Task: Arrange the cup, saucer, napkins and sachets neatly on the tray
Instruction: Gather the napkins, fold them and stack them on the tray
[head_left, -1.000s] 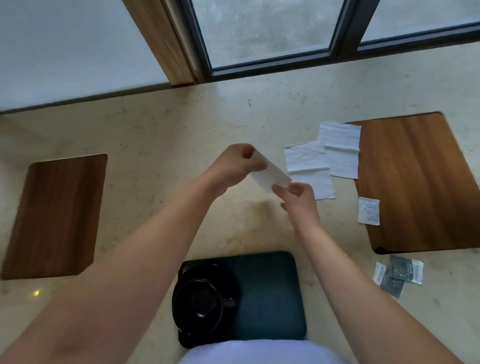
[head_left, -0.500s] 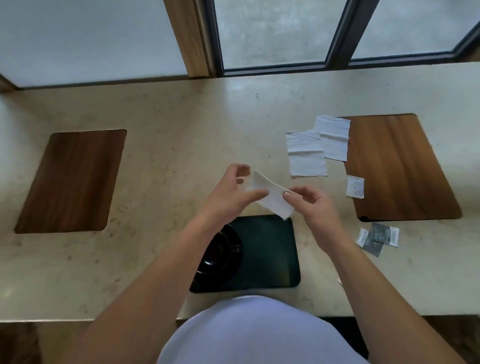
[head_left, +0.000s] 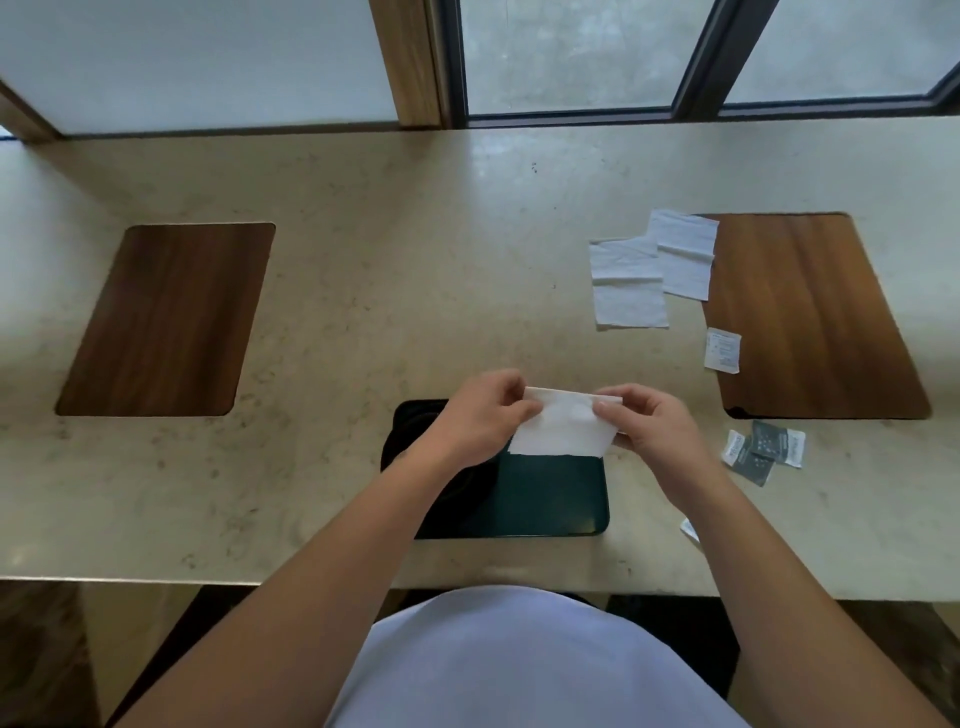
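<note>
- Tray (head_left: 550, 499): the dark tray is lying directly beneath what you are gripping, its near right part bare, and that bare patch is where I judge this piece should be going.
- Cup and saucer (head_left: 415, 436): they are sitting on the tray's left side, mostly hidden under your left forearm, so you are working with little room on that side of the grip.
- Napkin (head_left: 563, 428): you are holding it stretched flat just above the tray's far edge, its lower edge hanging free. Be keeping it taut and square to the tray's edge as you lower it, so it is landing without a crease.
- Spare napkins (head_left: 652, 267): two more are lying overlapped on the counter (head_left: 363, 291), well beyond and to the right of your grip, one corner resting on the wooden inlay (head_left: 810, 312).
- Left hand (head_left: 480, 421): it is pinching the napkin's left edge between thumb and fingertips. Be letting go only once the paper is resting flat.
- Right hand (head_left: 649, 428): it is pinching the right edge in the same way, level with the other.
- Sachets: a white sachet (head_left: 722, 351) is lying beyond your right hand, the grey sachets (head_left: 763, 452) are lying just to its right, and another is peeping out by your right forearm. All are waiting off the tray.
</note>
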